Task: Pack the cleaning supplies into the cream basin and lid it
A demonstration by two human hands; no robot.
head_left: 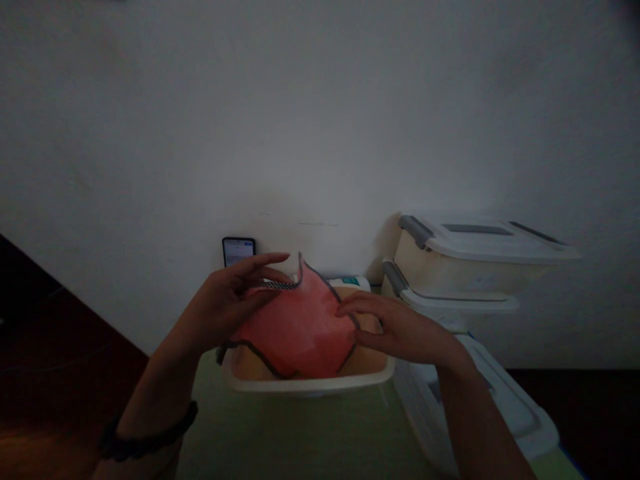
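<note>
A pink cloth (300,327) with a dark stitched edge hangs over a shallow cream tub (310,383) on a green surface. My left hand (235,297) holds the cloth's upper left edge, fingers stretched along it and the thumb behind. My right hand (395,327) pinches the cloth's right edge between thumb and fingers. The cloth's lower corner dips into the tub. A dark band circles my left wrist.
A phone (239,250) leans lit against the white wall behind the tub. Stacked cream storage boxes with grey handles (465,267) stand at the right, a lidded box (505,400) below them. A dark wooden floor lies at the left.
</note>
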